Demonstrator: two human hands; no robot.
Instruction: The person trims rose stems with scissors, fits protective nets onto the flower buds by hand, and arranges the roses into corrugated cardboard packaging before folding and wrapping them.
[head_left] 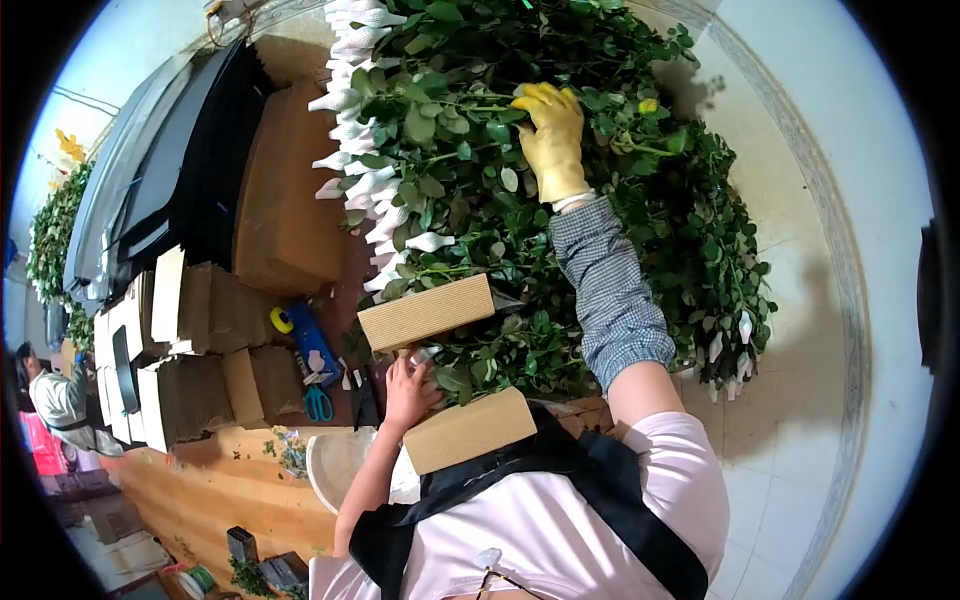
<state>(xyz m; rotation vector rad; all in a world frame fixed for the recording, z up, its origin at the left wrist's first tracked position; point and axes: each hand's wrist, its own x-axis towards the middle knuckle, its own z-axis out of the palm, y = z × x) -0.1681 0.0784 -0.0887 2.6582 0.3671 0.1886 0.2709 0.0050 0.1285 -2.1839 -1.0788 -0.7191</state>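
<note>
At the far left, another person (60,405) in a pale top shows small beyond the stacked brown cartons (185,395). Above the cartons stand dark panels (190,165), with a large brown box (290,190) just right of them. Next comes the dark red bench (343,400), carrying a blue tape dispenser (313,343) and scissors with teal handles (318,403). A column of white-wrapped flower heads (342,100) follows, pointing left from a broad heap of leafy stems (450,190).

The bare left hand (406,392) is at the heap's near edge, between an upper corrugated cardboard piece (427,312) and a lower cardboard piece (470,432). Its grip is partly curled, fingertips beside a white wrapping; whether it has hold of anything, I cannot tell.

Farther right, the right hand (543,130), in a yellow glove, lies palm down on the heap. Its grip is loosely bent, touching leaves; any stem within it is hidden. A checked sleeve (608,285) covers that forearm. More white-wrapped heads (740,350) hang at the heap's right end.
</note>
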